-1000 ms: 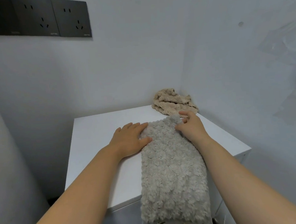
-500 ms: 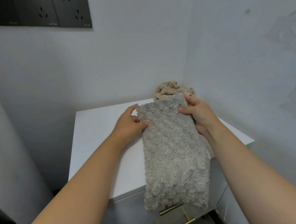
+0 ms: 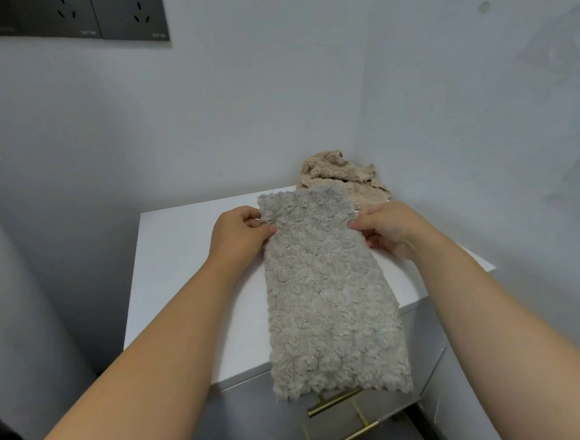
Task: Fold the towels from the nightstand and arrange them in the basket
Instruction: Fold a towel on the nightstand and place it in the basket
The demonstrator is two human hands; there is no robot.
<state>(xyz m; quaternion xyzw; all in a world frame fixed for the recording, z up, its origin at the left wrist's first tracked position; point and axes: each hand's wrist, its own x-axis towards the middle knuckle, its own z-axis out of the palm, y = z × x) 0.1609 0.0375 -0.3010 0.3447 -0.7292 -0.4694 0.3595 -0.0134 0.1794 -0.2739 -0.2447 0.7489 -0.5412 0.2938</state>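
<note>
While both hands — left hand (image 3: 240,235), right hand (image 3: 387,228) — pinch its upper edges, the grey towel (image 3: 325,296) hangs over the nightstand (image 3: 181,261) — beige towel (image 3: 342,178) behind.

The grey towel (image 3: 324,286) hid the fingertips of the left hand (image 3: 238,233) and the right hand (image 3: 388,228) behind its upper corners. It also covered the near edge of the beige towel (image 3: 340,171) and a strip of the nightstand (image 3: 188,261) top. The top edge cut off the socket panel (image 3: 123,15), whose printed marks were too small to read. The lower brass handle (image 3: 345,437) ran off the bottom edge.
</note>
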